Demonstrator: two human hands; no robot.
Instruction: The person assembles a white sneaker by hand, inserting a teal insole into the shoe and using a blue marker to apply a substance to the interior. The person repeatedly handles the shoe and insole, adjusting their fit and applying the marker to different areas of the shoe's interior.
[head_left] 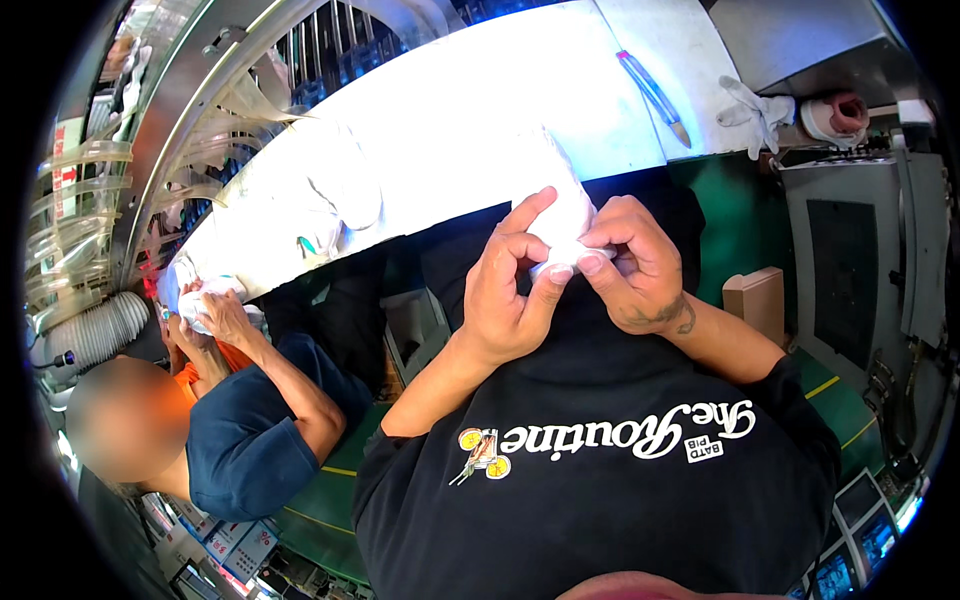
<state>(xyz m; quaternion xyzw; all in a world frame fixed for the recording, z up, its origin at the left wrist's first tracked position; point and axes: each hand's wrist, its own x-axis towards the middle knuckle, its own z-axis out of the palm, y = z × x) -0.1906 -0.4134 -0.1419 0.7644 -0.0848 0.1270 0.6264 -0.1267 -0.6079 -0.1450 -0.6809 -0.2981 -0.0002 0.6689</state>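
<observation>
Between both hands I hold a small white cloth piece [562, 208]. It looks like a sock or glove, but glare hides its details. The thumb and fingers of my left hand [512, 290] pinch its lower edge. From the other side, my right hand [637, 265] grips the same edge, with the two thumbs close together. The cloth's upper part points away from me, over the near edge of a brightly lit white table [450, 120]. A heap of white cloth pieces [325, 195] lies on the table to the left.
Far right on the table are a blue-handled pointed tool [655, 100] and a white glove [752, 112]. At left, a co-worker in a blue shirt [265, 430] handles white cloth. Clear hoses [90, 190] and machinery line the left; a cardboard box [755, 305] stands at right.
</observation>
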